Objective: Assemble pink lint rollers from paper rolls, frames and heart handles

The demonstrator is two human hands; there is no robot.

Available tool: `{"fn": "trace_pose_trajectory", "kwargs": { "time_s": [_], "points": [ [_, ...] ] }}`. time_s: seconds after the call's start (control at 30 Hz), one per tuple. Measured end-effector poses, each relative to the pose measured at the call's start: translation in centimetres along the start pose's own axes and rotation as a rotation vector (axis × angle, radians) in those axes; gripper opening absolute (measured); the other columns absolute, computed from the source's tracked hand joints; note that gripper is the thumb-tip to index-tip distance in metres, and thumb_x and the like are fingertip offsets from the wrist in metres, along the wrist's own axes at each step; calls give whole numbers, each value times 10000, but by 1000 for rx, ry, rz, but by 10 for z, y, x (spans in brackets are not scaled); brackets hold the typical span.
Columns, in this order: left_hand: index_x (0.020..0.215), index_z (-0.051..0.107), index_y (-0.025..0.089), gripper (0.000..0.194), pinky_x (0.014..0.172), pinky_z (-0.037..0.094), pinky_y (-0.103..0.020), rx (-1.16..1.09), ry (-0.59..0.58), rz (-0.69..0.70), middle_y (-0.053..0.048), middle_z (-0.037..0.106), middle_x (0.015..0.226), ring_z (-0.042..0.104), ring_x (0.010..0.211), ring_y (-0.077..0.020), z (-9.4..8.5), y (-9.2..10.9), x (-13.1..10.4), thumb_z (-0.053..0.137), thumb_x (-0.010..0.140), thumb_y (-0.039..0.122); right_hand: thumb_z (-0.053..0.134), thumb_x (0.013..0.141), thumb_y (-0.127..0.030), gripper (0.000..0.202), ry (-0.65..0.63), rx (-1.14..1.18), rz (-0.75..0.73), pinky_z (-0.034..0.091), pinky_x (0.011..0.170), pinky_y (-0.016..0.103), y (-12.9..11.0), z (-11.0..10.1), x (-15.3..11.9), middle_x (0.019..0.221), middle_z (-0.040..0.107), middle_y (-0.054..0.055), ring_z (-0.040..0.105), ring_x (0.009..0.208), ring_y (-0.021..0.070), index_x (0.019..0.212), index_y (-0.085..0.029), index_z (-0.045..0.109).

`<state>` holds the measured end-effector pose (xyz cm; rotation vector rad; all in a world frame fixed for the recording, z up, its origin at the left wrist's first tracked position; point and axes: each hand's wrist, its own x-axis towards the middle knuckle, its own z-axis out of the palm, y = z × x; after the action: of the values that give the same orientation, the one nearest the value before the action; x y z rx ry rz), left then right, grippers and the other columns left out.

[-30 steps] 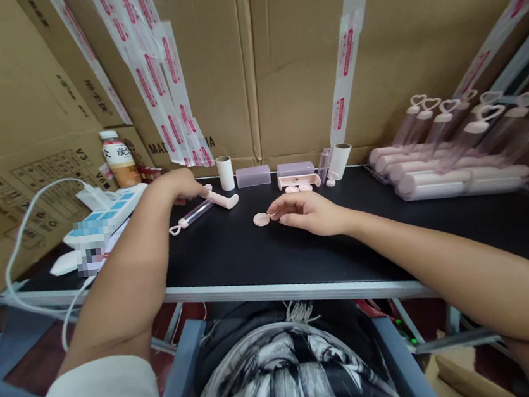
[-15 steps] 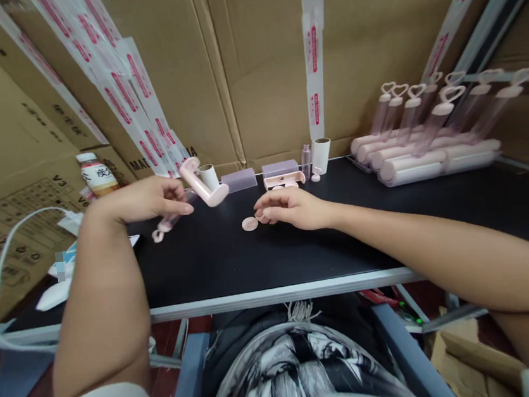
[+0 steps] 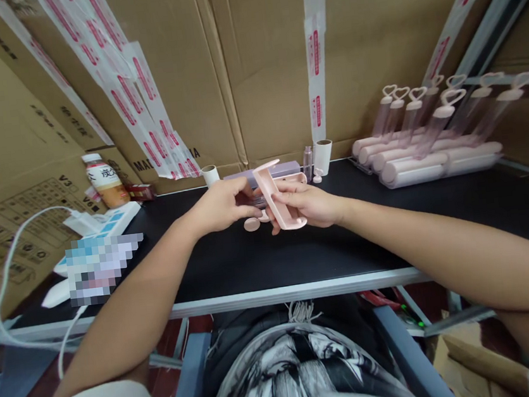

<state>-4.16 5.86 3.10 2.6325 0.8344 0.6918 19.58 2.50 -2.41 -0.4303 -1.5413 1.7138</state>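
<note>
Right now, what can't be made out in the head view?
All in the head view:
Left hand: whether it grips anything; detail at the fingertips is too small.
Right hand: how its fingers lie behind the pink holder, which partly hides them.
Purple boxes: partly hidden by the left hand and pink holder.
Item by the power strip: pixelated.
Carton: cut off by the bottom edge.
</note>
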Motion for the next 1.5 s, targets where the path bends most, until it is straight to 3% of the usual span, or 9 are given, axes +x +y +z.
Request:
{"fn": "trace_pose_trajectory", "kwargs": {
  "time_s": [0.23,0.4,0.5,0.67,0.87,1.1,1.23,1.37,1.5],
  "points": [
    [1219,683,178,527,829,546,-306,-170,-61,113,-57,758,1021,710,912,-203,18,-12,2,798,841,526,745,954,-545,474,-144,-4,11,660,730,377,-9,7,-5,863,786,36,797,776,217,1208,-208,531],
    [1131,719,153,364,788,532,-282,-222,-188,164,-65,770,967,710,853,-186,19,-9,-2,686,941,461,770,938,-534,456,-130,-71,-11,618,639,285,-6,6,-4,824,765,28,752,688,167,1160,-178,592],
    [1052,731,158,328,779,523,-283,-145,-130,213,-64,770,939,699,825,-182,15,-1,-3,633,966,460,801,903,-552,434,-79,-110,-52,605,650,257,-2,5,-2,821,742,23,712,663,127,1019,-167,639],
    [1026,747,187,366,783,503,-297,56,-68,234,-72,791,972,724,850,-202,20,3,-2,578,986,510,806,881,-583,437,-16,-198,-70,573,629,242,4,1,-1,795,707,23,672,651,116,945,-166,692],
    [952,756,182,439,640,409,-298,235,9,192,-68,736,772,678,690,-207,29,-2,-2,540,966,565,782,887,-614,460,28,-261,-132,558,632,248,11,1,1,786,687,22,638,647,112,876,-164,685],
    [912,724,181,421,635,388,-301,317,117,99,-76,756,805,692,707,-214,35,5,-2,564,951,568,769,900,-615,456,83,-234,-191,522,609,243,13,4,2,756,663,13,613,620,105,851,-171,676],
    [945,722,184,484,624,373,-307,354,206,65,-82,765,812,710,740,-230,42,3,-2,523,972,624,817,855,-609,453,122,-190,-170,523,612,249,11,6,2,721,645,-3,597,616,108,843,-184,662],
    [944,721,192,533,620,361,-308,352,247,42,-68,751,774,689,707,-216,50,5,-4,494,979,673,848,821,-606,474,140,-176,-165,512,601,250,8,10,2,703,635,-4,589,614,110,776,-187,631],
    [942,728,190,528,631,358,-306,305,272,31,-60,731,765,670,716,-207,55,7,-2,538,962,681,869,788,-618,483,171,-184,-168,491,587,263,6,12,1,689,632,-11,574,585,112,825,-193,644]
  ]
}}
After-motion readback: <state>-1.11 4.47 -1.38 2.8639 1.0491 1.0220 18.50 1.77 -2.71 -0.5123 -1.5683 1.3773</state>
